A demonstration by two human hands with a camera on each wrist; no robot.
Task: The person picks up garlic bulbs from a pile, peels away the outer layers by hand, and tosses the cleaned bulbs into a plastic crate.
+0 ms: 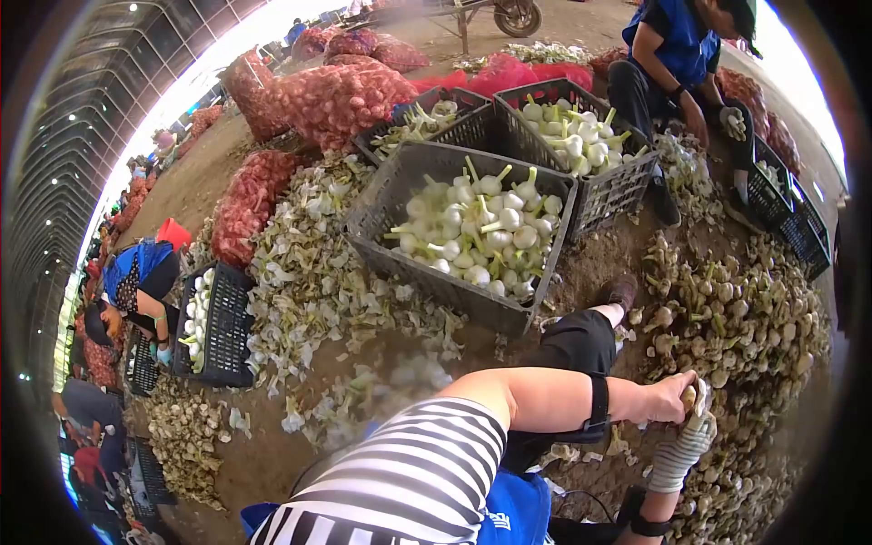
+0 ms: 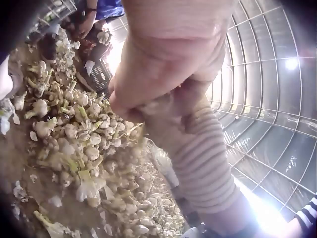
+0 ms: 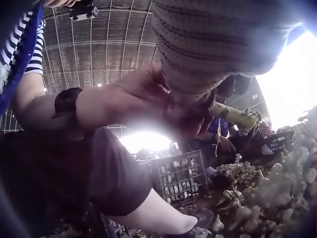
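garlic bulb (image 1: pixel 692 396) is gripped by bare left hand (image 1: pixel 670 398) and gloved right hand (image 1: pixel 683 447), fingers curled round it; garlic pile (image 1: pixel 745 309) at one o'clock, grey crate (image 1: pixel 436 286) at ten, knee (image 1: pixel 577 341) between.

Both hands (image 3: pixel 181 106) grip a green garlic stalk (image 3: pixel 234 117).

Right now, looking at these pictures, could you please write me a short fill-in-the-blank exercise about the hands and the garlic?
1. The right hand wears a striped knitted ___, while the left hand is bare.
2. Both hands grip one pale garlic bulb, whose stalk is light ___.
3. The dark grey plastic crate ahead of the knee holds trimmed ___ garlic heads.
Missing words: glove; green; white.
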